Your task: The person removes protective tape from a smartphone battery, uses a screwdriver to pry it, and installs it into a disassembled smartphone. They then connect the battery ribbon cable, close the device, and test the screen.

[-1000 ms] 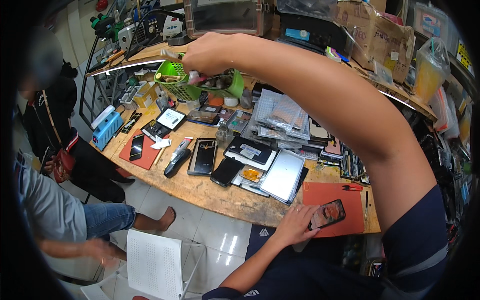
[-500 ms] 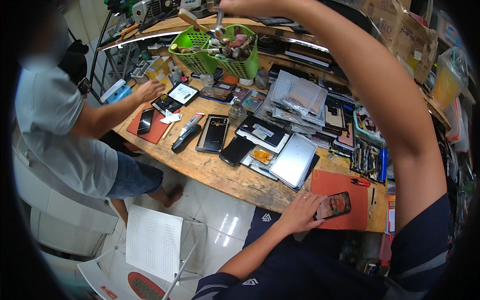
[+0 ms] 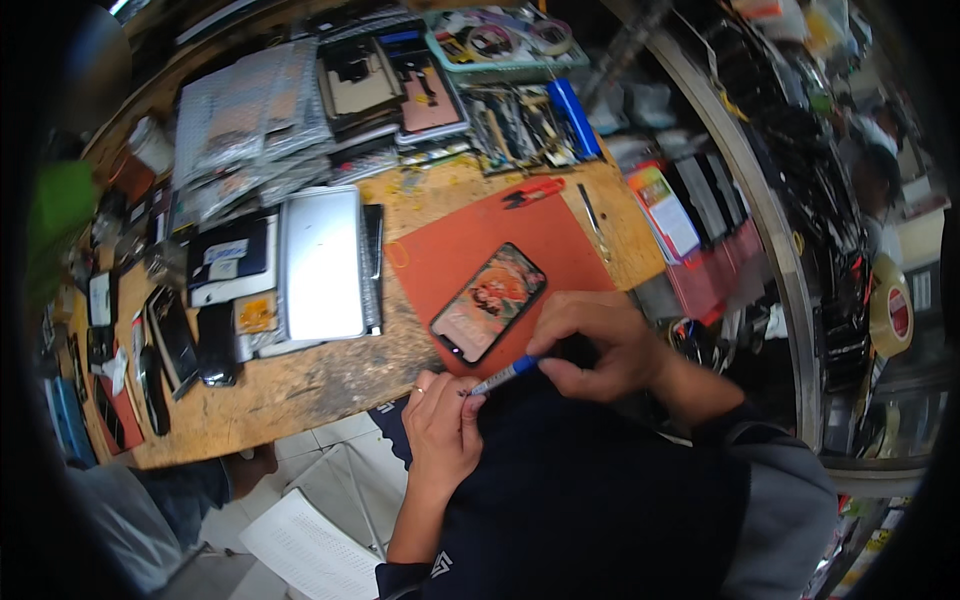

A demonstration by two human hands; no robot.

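Between my hands, just off the table's front edge, is a marker pen (image 3: 497, 378) with a pale barrel and a blue cap. My left hand (image 3: 443, 425), with a ring on one finger, is closed round the barrel end. The thumb and forefinger of my right hand (image 3: 603, 345) pinch the capped end. Beyond them a smartphone (image 3: 490, 303) lies face up and slanted, its screen lit with a reddish picture. It rests on an orange-red mat (image 3: 430, 240), touched by neither hand.
Red-handled cutters (image 3: 533, 193) and a thin dark tool (image 3: 592, 213) lie by the mat's far right corner. Left of it sit a silver tablet-like panel (image 3: 322, 265) and bubble-wrapped packs (image 3: 255, 110). A tool bin (image 3: 525, 125) stands behind; a metal-framed glass case (image 3: 775, 200) is at right.
My raised right arm has come down, and both hands now hold a marker pen. My left hand has left the phone, which lies turned on the mat. The view has swung right.
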